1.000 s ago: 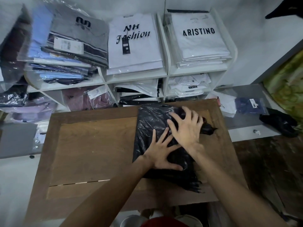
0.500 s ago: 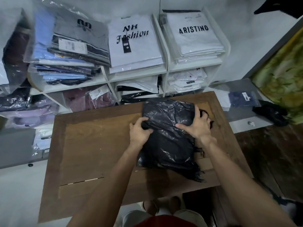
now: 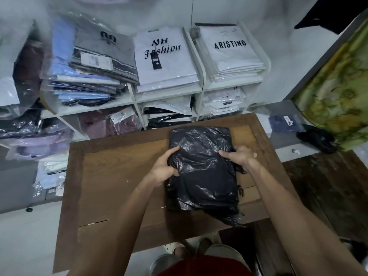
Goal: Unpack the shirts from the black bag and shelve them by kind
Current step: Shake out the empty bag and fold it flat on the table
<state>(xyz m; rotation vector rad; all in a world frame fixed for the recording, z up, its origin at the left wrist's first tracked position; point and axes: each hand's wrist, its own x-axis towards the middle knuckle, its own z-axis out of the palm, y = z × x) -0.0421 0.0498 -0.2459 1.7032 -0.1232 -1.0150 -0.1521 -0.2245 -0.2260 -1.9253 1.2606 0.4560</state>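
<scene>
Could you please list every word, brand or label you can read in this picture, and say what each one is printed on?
"NH Fashion": on the top white shirt of the middle shelf stack.
"ARISTINO": on the top white shirt of the right shelf stack.
Dark logo on the grey shirt, upper left: shape visible, letters uncertain.
White barcode sticker and black hang tag: too small to read.
Black bag: no text.
</scene>
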